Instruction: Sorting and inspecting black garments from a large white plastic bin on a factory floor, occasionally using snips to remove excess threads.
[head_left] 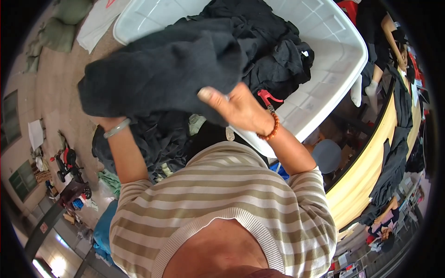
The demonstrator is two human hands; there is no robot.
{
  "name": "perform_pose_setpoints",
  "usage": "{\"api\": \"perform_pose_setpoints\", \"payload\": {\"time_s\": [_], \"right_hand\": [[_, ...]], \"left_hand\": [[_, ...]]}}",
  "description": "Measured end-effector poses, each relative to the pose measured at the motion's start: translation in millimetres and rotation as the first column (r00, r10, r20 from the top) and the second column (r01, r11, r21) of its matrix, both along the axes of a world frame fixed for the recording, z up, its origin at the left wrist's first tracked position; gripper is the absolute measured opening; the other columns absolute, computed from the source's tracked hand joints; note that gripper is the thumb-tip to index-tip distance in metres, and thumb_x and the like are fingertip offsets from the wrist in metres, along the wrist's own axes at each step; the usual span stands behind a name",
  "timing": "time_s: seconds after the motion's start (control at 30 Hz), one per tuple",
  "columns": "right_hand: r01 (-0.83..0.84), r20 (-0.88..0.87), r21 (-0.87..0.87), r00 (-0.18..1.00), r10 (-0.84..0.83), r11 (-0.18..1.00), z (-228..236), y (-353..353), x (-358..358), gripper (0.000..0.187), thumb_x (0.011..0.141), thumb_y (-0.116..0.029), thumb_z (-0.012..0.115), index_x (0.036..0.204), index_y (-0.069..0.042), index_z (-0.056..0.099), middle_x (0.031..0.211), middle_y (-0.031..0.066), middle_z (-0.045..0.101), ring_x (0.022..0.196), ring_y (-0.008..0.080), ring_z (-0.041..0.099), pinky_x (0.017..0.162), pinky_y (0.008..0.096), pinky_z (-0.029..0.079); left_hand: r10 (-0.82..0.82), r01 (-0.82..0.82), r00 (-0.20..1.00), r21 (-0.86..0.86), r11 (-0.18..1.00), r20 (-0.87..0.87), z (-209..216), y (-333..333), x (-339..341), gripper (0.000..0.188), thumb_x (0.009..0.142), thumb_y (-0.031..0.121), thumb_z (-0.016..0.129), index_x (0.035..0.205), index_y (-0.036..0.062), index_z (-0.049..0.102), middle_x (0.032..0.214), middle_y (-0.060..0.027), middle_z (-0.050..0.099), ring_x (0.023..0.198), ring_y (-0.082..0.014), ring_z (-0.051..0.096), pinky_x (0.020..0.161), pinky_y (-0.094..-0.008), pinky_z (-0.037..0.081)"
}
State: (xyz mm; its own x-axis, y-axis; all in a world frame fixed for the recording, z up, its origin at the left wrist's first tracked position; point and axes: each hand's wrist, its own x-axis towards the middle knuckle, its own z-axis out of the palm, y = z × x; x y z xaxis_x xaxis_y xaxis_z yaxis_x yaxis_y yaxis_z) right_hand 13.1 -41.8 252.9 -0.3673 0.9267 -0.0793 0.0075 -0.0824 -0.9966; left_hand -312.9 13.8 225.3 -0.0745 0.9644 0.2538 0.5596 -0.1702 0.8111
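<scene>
A piece of black cloth (157,69), which looks like a garment, is stretched out between my hands in front of my chest. My left hand is under its left end; the cloth hides the fingers, and only the wrist (116,125) with a pale bangle shows. At the near right edge, my right hand (238,109) has its thumb over the cloth, with the other fingers mostly hidden and slightly blurred. More black garments (278,55) lie heaped in a white plastic tub (343,51) beyond. Just past my right wrist is a red tool (268,98) with a curved lever.
Dark cloth (153,139) is piled low by my left forearm. Along the right runs a wooden table (357,180) with black cloth on it, and a round grey stool (327,155) stands beneath. Another person (373,88) sits at the far right. Green sacks (60,34) lie far left.
</scene>
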Motion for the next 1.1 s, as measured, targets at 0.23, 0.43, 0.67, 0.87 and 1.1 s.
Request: {"api": "perform_pose_setpoints", "payload": {"time_s": [0.23,0.43,0.67,0.87,1.1], "right_hand": [[0.406,0.103,0.217,0.895,-0.434,0.888,8,54,59,0.051,0.092,-0.043,0.062,0.062,-0.001,0.060,0.059,-0.0018,0.050,0.060,0.0069,0.055,0.054,0.0217,0.042],[0.509,0.172,0.268,0.810,-0.560,0.818,12,98,140,0.048,0.089,-0.043,0.065,0.094,0.005,0.066,0.083,0.0049,0.065,0.086,0.0142,0.065,0.072,0.0238,0.046],[0.102,0.203,0.819,0.869,-0.452,0.564,89,35,37,0.045,0.078,-0.013,0.071,0.117,0.001,0.053,0.102,0.0154,0.066,0.093,0.0218,0.062,0.084,0.0294,0.048],[0.028,0.137,0.580,0.982,-0.132,0.814,69,64,68,0.023,0.088,-0.003,0.057,0.110,0.001,0.064,0.097,0.0038,0.068,0.091,0.0100,0.060,0.084,0.0249,0.048],[0.378,-0.122,0.463,0.923,-0.365,0.802,162,46,115,0.025,0.082,0.004,0.047,0.100,0.004,0.064,0.089,0.0026,0.066,0.078,0.0081,0.060,0.070,0.0212,0.048]], "left_hand": [[-0.135,-0.105,0.838,0.399,0.911,0.528,105,-9,37,0.028,0.087,0.001,0.054,0.114,-0.0048,0.057,0.105,-0.0160,0.065,0.089,-0.0224,0.065,0.085,-0.0305,0.052],[-0.253,0.160,0.941,0.362,0.918,0.224,117,26,86,0.034,0.079,0.002,0.070,0.111,-0.0033,0.059,0.099,-0.0075,0.065,0.088,-0.0119,0.060,0.081,-0.0241,0.049],[-0.507,0.493,0.830,0.118,0.862,0.233,124,22,158,0.015,0.076,-0.006,0.066,0.090,-0.0012,0.062,0.088,-0.0044,0.065,0.079,-0.0091,0.059,0.072,-0.0242,0.049],[-0.557,0.555,0.778,0.096,0.826,0.290,103,21,194,0.022,0.077,0.002,0.068,0.098,-0.0015,0.061,0.089,-0.0061,0.066,0.081,-0.0125,0.061,0.075,-0.0250,0.049],[-0.635,0.625,0.771,-0.242,0.742,0.049,-30,30,197,0.036,0.081,0.020,0.068,0.110,-0.0013,0.063,0.099,-0.0227,0.067,0.094,-0.0270,0.066,0.084,-0.0330,0.047]]}}
